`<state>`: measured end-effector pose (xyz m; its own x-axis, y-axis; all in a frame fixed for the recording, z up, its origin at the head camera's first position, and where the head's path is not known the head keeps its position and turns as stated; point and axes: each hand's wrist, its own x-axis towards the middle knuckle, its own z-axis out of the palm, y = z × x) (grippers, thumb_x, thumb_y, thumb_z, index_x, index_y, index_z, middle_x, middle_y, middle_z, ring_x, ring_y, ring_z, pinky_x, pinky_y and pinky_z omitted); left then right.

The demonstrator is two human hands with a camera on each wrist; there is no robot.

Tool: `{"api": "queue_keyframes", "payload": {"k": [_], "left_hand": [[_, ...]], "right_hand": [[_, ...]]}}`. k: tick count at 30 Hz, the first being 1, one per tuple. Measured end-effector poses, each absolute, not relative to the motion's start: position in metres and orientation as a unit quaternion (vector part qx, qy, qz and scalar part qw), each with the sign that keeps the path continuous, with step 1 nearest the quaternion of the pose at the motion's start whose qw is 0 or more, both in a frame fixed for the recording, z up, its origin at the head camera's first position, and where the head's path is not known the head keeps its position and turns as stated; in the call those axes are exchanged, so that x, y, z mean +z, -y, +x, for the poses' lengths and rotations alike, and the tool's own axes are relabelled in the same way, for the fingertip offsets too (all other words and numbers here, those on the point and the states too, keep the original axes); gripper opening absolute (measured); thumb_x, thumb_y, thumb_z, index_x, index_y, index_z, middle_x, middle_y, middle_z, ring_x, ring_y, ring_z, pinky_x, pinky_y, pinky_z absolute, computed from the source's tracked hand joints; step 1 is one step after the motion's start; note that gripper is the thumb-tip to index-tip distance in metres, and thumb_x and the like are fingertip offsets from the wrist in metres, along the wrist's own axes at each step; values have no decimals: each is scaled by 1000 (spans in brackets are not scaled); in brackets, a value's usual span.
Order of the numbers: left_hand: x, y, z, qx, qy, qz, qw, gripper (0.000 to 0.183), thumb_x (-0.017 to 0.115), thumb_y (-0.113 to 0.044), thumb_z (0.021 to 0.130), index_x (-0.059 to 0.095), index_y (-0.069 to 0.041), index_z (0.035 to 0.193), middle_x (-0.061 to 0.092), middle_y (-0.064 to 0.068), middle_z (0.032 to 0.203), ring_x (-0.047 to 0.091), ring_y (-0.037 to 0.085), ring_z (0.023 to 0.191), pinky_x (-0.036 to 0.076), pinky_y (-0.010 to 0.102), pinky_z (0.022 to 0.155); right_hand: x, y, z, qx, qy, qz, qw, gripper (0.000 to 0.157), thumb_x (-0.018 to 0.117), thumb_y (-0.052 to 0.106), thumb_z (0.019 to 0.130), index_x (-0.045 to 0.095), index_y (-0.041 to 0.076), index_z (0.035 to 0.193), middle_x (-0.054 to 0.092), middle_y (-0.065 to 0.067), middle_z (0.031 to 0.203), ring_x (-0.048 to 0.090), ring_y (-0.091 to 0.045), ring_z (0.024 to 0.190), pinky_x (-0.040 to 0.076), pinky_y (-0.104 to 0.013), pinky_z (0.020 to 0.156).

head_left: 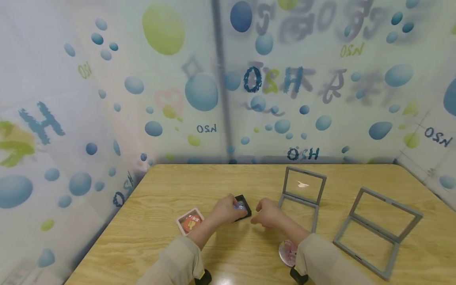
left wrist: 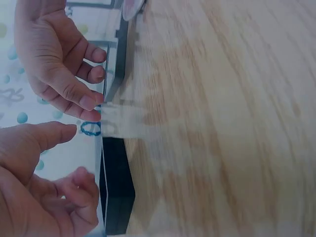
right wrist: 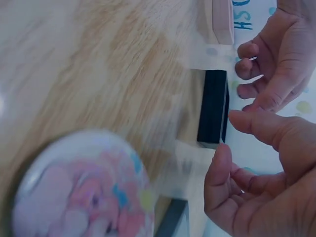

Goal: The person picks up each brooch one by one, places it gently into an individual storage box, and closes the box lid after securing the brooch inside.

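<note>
A small black box (head_left: 248,207) stands on the table with a round blue badge (head_left: 240,205) showing in its top. My left hand (head_left: 226,209) hovers right over this box, its thumb and fingers spread to either side of the badge. In the left wrist view, nothing shows between the thumb and fingers of the left hand (left wrist: 49,177), and the box (left wrist: 118,187) sits just beyond them. Just right of the box is my right hand (head_left: 268,213), fingers loosely bent and holding nothing. A pink picture badge (right wrist: 84,192) lies beneath the right forearm.
Left of the box, a pale pink square frame (head_left: 179,223) holds a red-orange round badge (head_left: 192,223). Two grey hinged frames stand opened at the right, a smaller one (head_left: 316,213) and a larger one (head_left: 392,257). A printed curtain (head_left: 199,51) hangs behind the wooden table (head_left: 142,237).
</note>
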<state>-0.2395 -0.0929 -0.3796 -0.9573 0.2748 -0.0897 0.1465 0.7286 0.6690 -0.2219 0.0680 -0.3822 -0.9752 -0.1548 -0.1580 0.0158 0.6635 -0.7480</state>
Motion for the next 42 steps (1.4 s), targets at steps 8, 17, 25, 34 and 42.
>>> {"api": "queue_keyframes", "payload": {"k": [8, 17, 25, 34, 42], "left_hand": [[-377, 74, -224, 372, -885, 184, 209, 23, 67, -25, 81, 53, -6, 80, 52, 5, 71, 56, 18, 58, 48, 29, 53], [-381, 46, -205, 370, -872, 206, 246, 22, 69, -22, 78, 54, -7, 71, 50, 1, 55, 46, 11, 45, 37, 21, 42], [-390, 35, -199, 352, -876, 223, 245, 22, 71, -20, 76, 54, -8, 68, 51, 1, 53, 46, 10, 43, 35, 19, 41], [-392, 25, -194, 354, -875, 231, 235, 20, 72, -16, 74, 57, -7, 66, 53, 1, 52, 45, 8, 42, 35, 18, 41], [-397, 20, -190, 360, -877, 232, 218, 18, 72, -12, 74, 59, -6, 64, 53, -1, 51, 46, 7, 42, 37, 18, 42]], "right_hand": [[-379, -96, -205, -409, -908, -25, 84, 25, 72, 5, 71, 54, -3, 87, 52, -7, 65, 49, -13, 49, 46, -25, 45], [-384, -138, -179, -443, -892, -26, 91, 16, 68, 6, 75, 53, 2, 73, 46, -1, 51, 39, -7, 39, 34, -17, 39], [-393, -163, -156, -452, -883, -13, 125, 18, 67, 11, 77, 52, 2, 76, 47, -1, 53, 41, -7, 39, 36, -18, 39], [-403, -163, -139, -464, -874, 42, 137, 17, 67, 8, 77, 52, 0, 76, 50, -6, 57, 49, -13, 47, 49, -29, 45], [-411, -164, -135, -489, -860, 56, 133, 13, 65, 1, 76, 53, -1, 75, 56, -8, 58, 55, -14, 46, 50, -30, 45]]}}
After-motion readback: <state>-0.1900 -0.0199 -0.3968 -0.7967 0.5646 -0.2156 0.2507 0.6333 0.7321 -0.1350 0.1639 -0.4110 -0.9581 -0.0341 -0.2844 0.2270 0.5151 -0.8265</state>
